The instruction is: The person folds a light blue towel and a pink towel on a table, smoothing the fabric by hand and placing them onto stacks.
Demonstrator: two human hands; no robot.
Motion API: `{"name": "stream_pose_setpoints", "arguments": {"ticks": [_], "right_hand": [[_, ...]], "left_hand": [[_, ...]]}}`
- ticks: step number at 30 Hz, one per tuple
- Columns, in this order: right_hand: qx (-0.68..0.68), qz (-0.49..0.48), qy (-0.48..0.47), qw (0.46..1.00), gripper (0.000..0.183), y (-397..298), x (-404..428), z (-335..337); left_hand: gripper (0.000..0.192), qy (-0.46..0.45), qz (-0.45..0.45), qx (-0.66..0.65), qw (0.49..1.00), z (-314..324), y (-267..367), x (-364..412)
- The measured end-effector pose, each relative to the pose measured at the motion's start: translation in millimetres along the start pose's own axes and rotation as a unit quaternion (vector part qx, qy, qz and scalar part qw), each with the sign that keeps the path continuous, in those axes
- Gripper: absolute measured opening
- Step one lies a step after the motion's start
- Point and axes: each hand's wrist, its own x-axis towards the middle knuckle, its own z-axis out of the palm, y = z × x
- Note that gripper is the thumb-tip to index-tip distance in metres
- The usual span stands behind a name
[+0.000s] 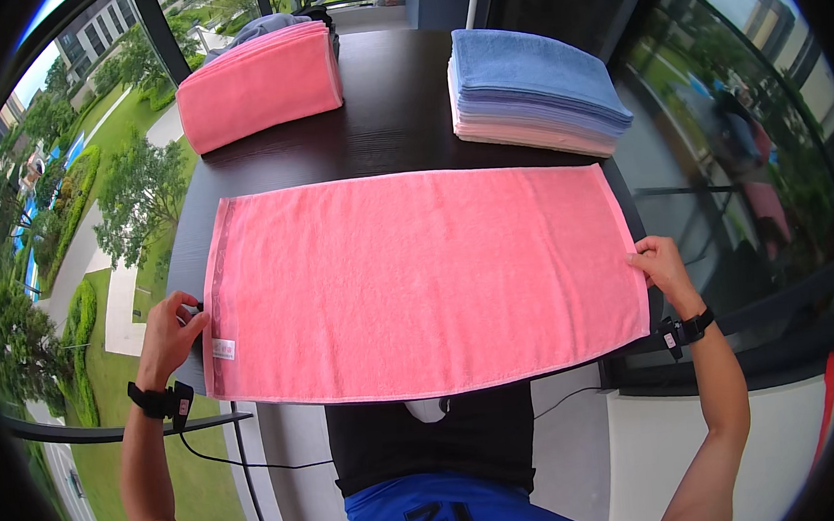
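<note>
A pink terry towel lies spread out flat on the dark wooden table, its near edge reaching the table's front. A woven band and a small white label run along its left end; the label bears writing. My right hand pinches the towel's right edge, thumb on top. At the left edge is my left hand, fingers bent and thumb tip close against the hem. Whether it grips the cloth is unclear.
Folded pink towels stand at the back left, with grey cloth behind them. At the back right rises a stack of folded blue, purple and pink towels. A black cable runs from my left wristband. Glass panes flank the table.
</note>
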Motion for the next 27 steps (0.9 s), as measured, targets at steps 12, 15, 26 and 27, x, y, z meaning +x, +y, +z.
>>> {"name": "stream_pose_setpoints", "arguments": {"ticks": [12,15,26,27], "right_hand": [[-0.037,0.003,0.086,0.996,0.015,26.3,-77.8,3.4],[-0.050,-0.005,0.101,0.994,0.016,28.1,-78.7,2.9],[0.026,0.053,0.109,0.992,0.016,15.2,-110.7,15.1],[0.024,0.062,0.112,0.991,0.016,12.2,-115.5,16.7]], "left_hand": [[0.016,0.092,-0.093,-0.107,0.986,31.6,-2.6,-93.6],[0.014,0.108,-0.097,-0.151,0.978,36.0,-6.0,-95.8],[0.027,0.142,-0.106,0.030,0.984,34.1,18.6,-111.4],[0.027,0.142,-0.107,0.030,0.984,35.0,16.8,-112.3]]}}
